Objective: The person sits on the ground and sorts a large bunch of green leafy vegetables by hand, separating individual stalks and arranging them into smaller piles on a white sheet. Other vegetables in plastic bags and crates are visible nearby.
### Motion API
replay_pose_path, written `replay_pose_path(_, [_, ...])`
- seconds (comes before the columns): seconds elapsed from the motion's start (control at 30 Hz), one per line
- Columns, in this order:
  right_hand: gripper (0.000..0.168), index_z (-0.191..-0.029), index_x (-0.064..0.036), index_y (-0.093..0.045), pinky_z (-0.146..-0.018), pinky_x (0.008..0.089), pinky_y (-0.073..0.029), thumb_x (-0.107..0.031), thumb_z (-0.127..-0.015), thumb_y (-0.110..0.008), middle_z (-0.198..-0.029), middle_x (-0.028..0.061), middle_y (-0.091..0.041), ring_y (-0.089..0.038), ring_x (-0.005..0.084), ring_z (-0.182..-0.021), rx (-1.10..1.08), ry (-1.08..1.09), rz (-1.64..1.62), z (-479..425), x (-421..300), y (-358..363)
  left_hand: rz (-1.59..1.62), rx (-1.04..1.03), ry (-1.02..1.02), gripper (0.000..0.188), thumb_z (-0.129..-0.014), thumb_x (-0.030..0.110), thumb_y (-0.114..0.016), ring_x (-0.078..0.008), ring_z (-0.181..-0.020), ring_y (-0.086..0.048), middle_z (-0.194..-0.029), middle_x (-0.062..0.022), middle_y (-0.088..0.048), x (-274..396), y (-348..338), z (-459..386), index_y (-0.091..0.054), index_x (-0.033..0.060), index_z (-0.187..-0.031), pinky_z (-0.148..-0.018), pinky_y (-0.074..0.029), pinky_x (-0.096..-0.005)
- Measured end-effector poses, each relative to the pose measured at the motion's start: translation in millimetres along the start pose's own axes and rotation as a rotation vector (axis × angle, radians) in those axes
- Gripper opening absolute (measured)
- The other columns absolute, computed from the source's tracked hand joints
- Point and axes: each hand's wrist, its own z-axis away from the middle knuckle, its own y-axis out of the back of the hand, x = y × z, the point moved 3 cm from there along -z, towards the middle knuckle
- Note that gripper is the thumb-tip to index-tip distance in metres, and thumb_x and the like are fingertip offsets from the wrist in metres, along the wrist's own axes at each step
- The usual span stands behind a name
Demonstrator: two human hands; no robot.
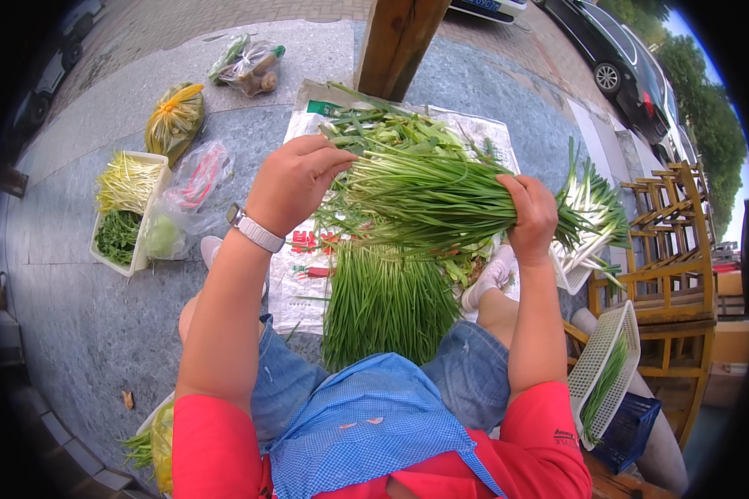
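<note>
My right hand (532,212) grips a thick bunch of garlic chives (430,193) near its leafy end. The bunch lies sideways in the air, pale stem ends to the left. At those ends, the thumb and forefinger of my left hand (301,178) pinch together on the tip of a stalk. Below the bunch, a larger pile of garlic chives (390,305) rests on a white woven sack (296,299) between my feet. Trimmed leaves and scraps (412,134) are heaped at the sack's far side, partly hidden by the bunch.
To the left are a white basket (128,271) of greens, a clear plastic bag (203,181) and tied vegetable bags (175,121). Scallions (590,212) fill a basket on the right, near stacked wooden stools (668,249) and a tilted perforated basket (605,368). A wooden post (399,50) stands ahead.
</note>
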Motion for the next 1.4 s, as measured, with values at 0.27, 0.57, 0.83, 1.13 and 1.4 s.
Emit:
replay_pose_path(0.27, [0.032,-0.109,-0.014,-0.07,-0.077,0.0392,-0.05,-0.008,-0.078,-0.066,-0.096,0.0095,-0.066,-0.065,0.0297,-0.088,-0.024,-0.045,0.011,3,3,-2,0.309,0.017,0.255,0.013,-0.082,0.005,-0.077,-0.0162,-0.069,-0.069,-0.081,-0.0079,-0.072,-1,0,3,-0.074,0.0044,-0.094,-0.064,-0.054,-0.0279])
replay_pose_path(0.57, [0.033,-0.111,-0.015,-0.071,-0.079,0.0393,-0.05,-0.011,-0.078,-0.066,-0.098,0.009,-0.066,-0.065,0.029,-0.092,-0.024,-0.044,0.035,3,0,-2,0.493,-0.062,0.497,0.008,-0.086,0.006,-0.07,-0.0077,-0.071,-0.061,-0.081,-0.0041,-0.069,-14,-12,10,-0.069,-0.0008,-0.09,-0.065,-0.049,-0.0227])
replay_pose_path(0.83, [0.033,-0.11,-0.016,-0.071,-0.077,0.039,-0.05,-0.011,-0.078,-0.066,-0.096,0.0083,-0.066,-0.065,0.0284,-0.089,0.0,-0.049,0.045,4,5,-2,0.169,0.138,0.727,0.016,-0.093,0.015,-0.065,-0.0224,-0.066,-0.068,-0.077,-0.0128,-0.071,-36,1,11,-0.065,-0.0006,-0.093,-0.063,-0.052,-0.0363])
replay_pose_path(1.13, [0.031,-0.108,-0.013,-0.07,-0.075,0.0383,-0.05,-0.009,-0.078,-0.066,-0.094,0.0091,-0.065,-0.065,0.0292,-0.087,0.0,-0.04,0.038,1,1,0,-0.106,0.148,0.275,0.012,-0.09,0.018,-0.069,-0.0348,-0.078,-0.065,-0.083,-0.0133,-0.068,-15,-2,2,-0.066,0.0068,-0.095,-0.07,-0.051,-0.0434])
replay_pose_path(1.4, [0.033,-0.11,-0.015,-0.071,-0.077,0.0391,-0.05,-0.011,-0.077,-0.067,-0.096,0.0085,-0.065,-0.065,0.0287,-0.089,-0.005,-0.046,0.039,3,1,-1,-0.044,-0.073,0.007,0.012,-0.087,0.017,-0.072,-0.0285,-0.081,-0.061,-0.08,-0.0078,-0.06,6,-29,4,-0.073,0.01,-0.097,-0.072,-0.051,-0.0396])
